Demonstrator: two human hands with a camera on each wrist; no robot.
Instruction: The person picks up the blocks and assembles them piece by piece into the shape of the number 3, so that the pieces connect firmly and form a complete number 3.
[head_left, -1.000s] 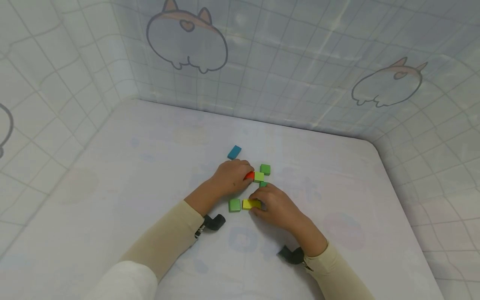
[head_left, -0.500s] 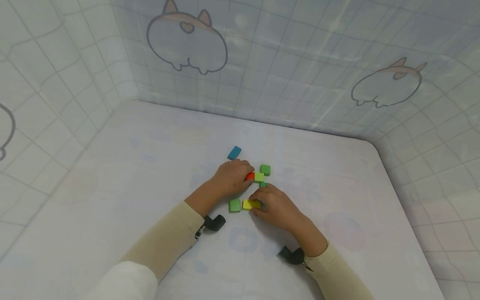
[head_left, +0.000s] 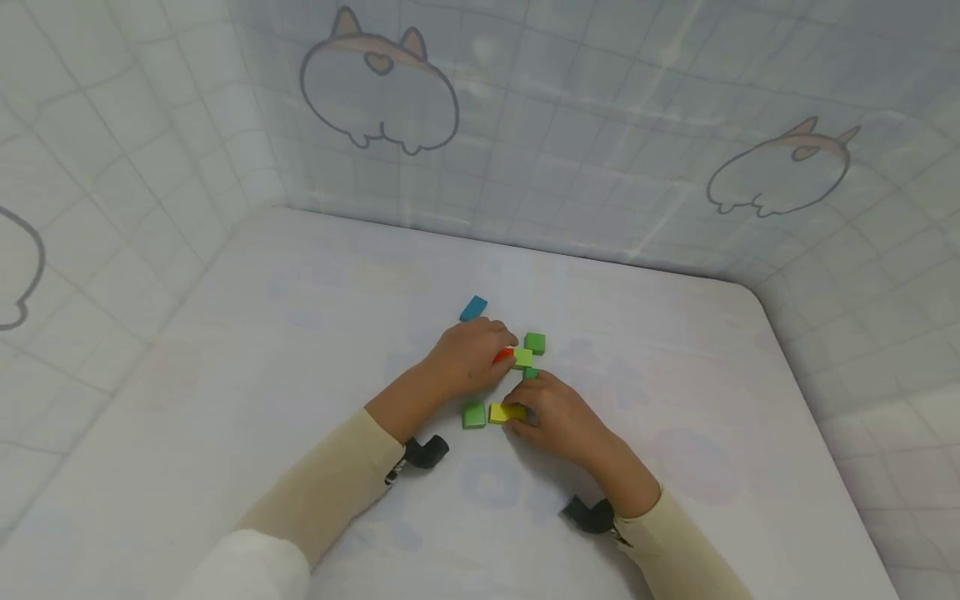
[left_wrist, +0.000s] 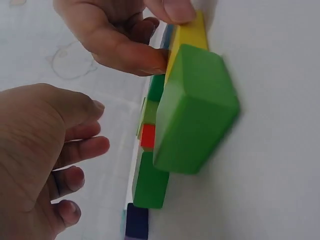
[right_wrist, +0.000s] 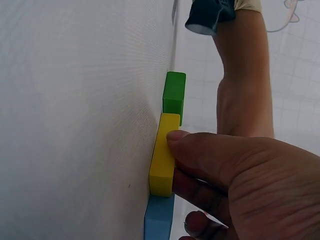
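My left hand [head_left: 471,354] hovers over a red block [head_left: 504,355] in the head view. Seen from the left wrist, its fingers are loosely bent, with a gap between them and the red block [left_wrist: 147,136]. My right hand [head_left: 558,414] pinches a yellow block [head_left: 506,412]; its thumb presses the block's face in the right wrist view. Left of the yellow block lies a green block [head_left: 473,415]. A light green block [head_left: 522,358] stands beside the red one. A blue block [right_wrist: 159,217] at the yellow block's end is hidden from the head view.
Another green block [head_left: 535,343] and a blue block [head_left: 473,308] lie farther back on the white table [head_left: 337,292]. In the left wrist view, a dark green block [left_wrist: 151,181] and a navy block [left_wrist: 136,220] continue the row. Patterned curtains [head_left: 570,133] surround the table.
The head view has shifted slightly. My left fingers reach a touch farther right over the red block; the right hand and the blocks keep their places.
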